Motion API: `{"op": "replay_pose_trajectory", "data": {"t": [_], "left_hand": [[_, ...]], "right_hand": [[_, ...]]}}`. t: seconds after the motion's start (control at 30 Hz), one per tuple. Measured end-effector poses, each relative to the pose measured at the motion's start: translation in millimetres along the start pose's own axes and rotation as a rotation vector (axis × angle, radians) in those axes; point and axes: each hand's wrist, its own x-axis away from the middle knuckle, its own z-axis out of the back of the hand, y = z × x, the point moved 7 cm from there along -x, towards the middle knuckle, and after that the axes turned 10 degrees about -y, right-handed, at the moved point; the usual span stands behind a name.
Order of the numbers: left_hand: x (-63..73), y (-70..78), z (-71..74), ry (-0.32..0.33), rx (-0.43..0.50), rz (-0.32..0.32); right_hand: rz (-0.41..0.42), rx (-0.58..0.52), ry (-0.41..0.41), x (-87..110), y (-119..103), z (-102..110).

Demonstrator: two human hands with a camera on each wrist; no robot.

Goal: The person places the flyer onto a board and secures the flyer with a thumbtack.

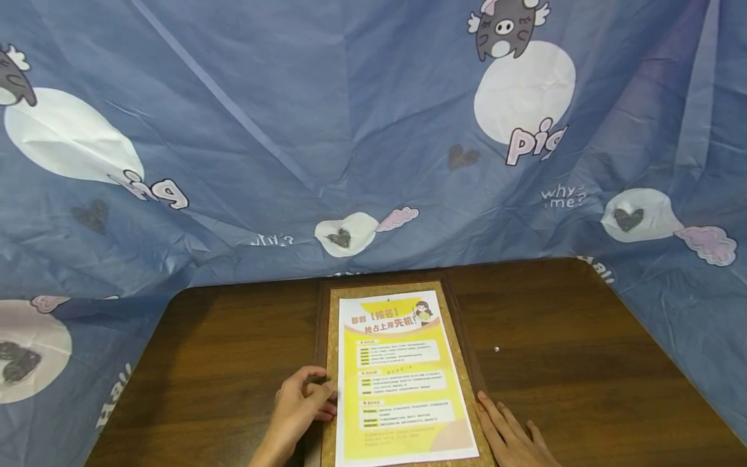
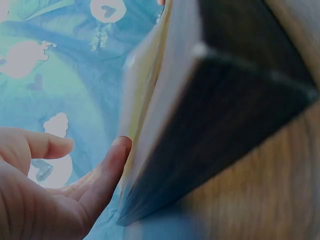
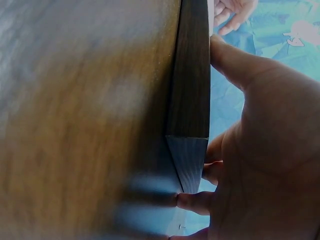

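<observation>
A framed cork board (image 1: 334, 318) lies on the dark wooden table, with a yellow printed poster (image 1: 403, 383) flat on it. A tiny dark spot shows at the poster's top edge; its kind is too small to tell. My left hand (image 1: 299, 408) is at the board's left edge. In the left wrist view one fingertip of the left hand (image 2: 55, 195) touches the board's side (image 2: 180, 135), with the thumb held apart. On the right edge rests my right hand (image 1: 510, 433), fingers extended. The right wrist view shows the right hand (image 3: 270, 135) against the wooden frame (image 3: 192, 75).
A small whitish object (image 1: 497, 349) lies on the table (image 1: 560, 331) to the right of the board. Behind and beside the table hangs a blue printed cloth (image 1: 292, 143), meeting the table's far edge.
</observation>
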Motion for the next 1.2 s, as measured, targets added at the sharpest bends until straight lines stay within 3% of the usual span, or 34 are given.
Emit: {"op": "replay_pose_trajectory", "data": {"t": [0.2, 0.33, 0.47, 0.6, 0.73, 0.9, 1.2], "left_hand": [[8.1, 4.4, 13.2, 0.080, -0.090, -0.012], [15.4, 10.3, 20.4, 0.113, -0.286, -0.030], [24.2, 18.1, 24.8, 0.130, -0.485, -0.089], [31.4, 21.6, 28.2, 0.142, -0.597, -0.133], [34.1, 18.0, 31.2, 0.108, -0.683, -0.082], [33.5, 10.6, 30.1, 0.030, -0.723, -0.024], [35.2, -2.4, 29.2, -0.064, -0.774, 0.016]], "right_hand": [[-0.010, -0.015, -0.026, -0.9, 0.4, -0.7], [0.003, -0.004, -0.008, -1.5, -0.5, -0.1], [0.016, 0.004, 0.012, -1.8, -1.0, 0.3], [0.000, 0.009, 0.003, -1.6, -0.4, -1.2], [-0.019, 0.012, 0.002, -1.6, 0.0, -1.7], [-0.074, -0.005, -0.011, -3.0, 0.7, -1.6], [-0.082, 0.050, 0.086, -0.8, -0.6, -2.9]]}}
